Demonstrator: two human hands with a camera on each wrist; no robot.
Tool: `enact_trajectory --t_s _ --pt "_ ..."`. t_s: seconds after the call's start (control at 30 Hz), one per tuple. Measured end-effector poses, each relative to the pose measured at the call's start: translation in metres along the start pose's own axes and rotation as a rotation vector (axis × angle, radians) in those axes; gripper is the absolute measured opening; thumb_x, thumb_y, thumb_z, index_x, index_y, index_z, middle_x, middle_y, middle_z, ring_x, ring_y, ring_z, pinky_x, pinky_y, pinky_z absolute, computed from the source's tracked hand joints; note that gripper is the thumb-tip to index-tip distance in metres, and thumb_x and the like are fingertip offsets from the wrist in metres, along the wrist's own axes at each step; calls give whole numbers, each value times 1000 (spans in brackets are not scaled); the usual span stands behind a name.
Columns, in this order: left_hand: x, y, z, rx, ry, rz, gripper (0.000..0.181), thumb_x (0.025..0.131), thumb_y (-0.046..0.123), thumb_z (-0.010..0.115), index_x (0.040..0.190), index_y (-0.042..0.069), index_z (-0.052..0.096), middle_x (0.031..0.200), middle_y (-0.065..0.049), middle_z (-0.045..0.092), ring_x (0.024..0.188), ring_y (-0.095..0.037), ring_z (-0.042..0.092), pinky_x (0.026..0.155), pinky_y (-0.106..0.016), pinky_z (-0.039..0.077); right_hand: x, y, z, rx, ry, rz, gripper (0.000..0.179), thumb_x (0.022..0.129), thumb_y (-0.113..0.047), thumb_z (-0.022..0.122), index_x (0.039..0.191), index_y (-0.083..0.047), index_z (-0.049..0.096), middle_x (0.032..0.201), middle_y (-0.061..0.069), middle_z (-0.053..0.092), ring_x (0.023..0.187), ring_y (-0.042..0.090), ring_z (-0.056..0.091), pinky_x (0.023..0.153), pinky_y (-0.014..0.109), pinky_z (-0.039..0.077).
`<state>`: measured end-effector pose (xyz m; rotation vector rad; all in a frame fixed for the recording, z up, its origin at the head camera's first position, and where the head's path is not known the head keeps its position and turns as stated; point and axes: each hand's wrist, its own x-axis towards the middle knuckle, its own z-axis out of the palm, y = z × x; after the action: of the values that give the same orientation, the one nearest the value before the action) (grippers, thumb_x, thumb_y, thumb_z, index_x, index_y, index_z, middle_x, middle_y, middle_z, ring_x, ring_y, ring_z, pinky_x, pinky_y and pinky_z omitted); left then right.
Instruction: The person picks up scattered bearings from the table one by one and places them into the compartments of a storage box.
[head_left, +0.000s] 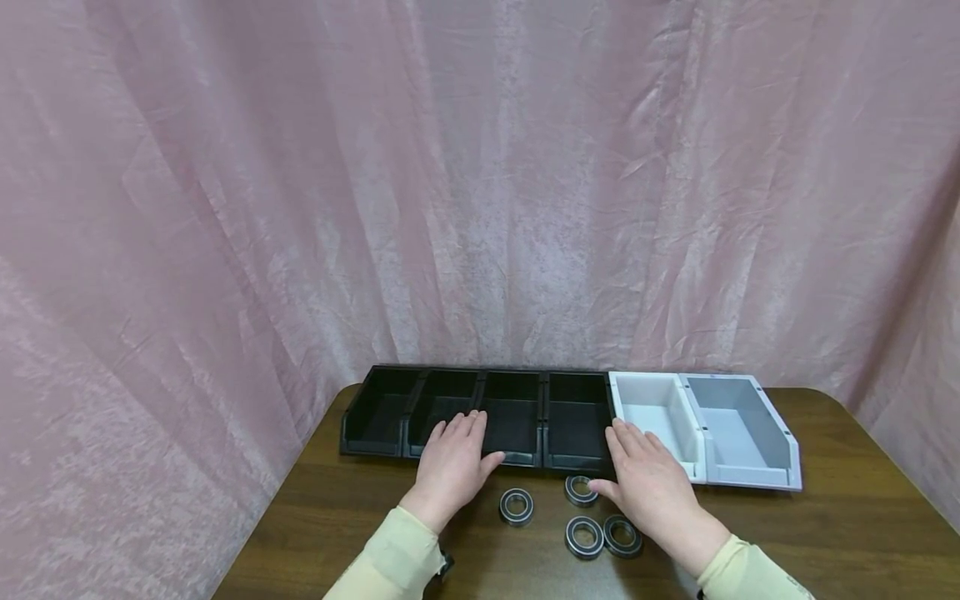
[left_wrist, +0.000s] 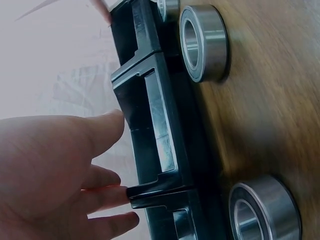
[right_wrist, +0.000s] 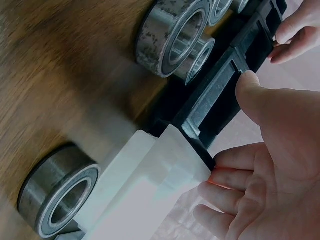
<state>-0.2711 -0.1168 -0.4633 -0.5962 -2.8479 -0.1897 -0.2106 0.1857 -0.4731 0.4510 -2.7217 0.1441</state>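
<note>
My left hand [head_left: 453,462], fingers straight, rests over the front of the black bins [head_left: 512,433]; in the left wrist view a fingertip touches the divider between two of them. My right hand [head_left: 651,483] lies where the last black bin meets the white bin [head_left: 652,400], fingers extended, and it holds nothing. Several metal ball bearings lie on the table before the bins. One bearing [head_left: 517,507] sits alone between the hands, while another bearing [head_left: 581,491] is by the right thumb. The right wrist view shows a bearing [right_wrist: 60,192] in front of the white bin.
A light grey bin [head_left: 791,458] ends the row on the right, beside the white one. The bins stand along the back of the brown wooden table [head_left: 300,525]. A pink curtain [head_left: 480,183] hangs behind and at both sides.
</note>
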Motion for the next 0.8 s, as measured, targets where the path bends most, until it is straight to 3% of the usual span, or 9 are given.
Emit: enact_trajectory --t_s 0.27,0.8 --pt "-4 -8 0 8 12 -9 73 105 48 75 157 1 57 159 -20 60 149 -40 55 123 -61 42 3 -9 2 7 13 -17 83 91 -48 88 142 13 64 151 31 61 141 45 60 117 60 47" --pt "-11 -22 -1 10 21 -38 73 105 48 76 157 1 57 159 -20 59 147 -40 56 122 -62 43 10 -23 2 44 -68 -9 85 94 -47 86 148 13 60 158 32 55 148 46 53 122 60 42"
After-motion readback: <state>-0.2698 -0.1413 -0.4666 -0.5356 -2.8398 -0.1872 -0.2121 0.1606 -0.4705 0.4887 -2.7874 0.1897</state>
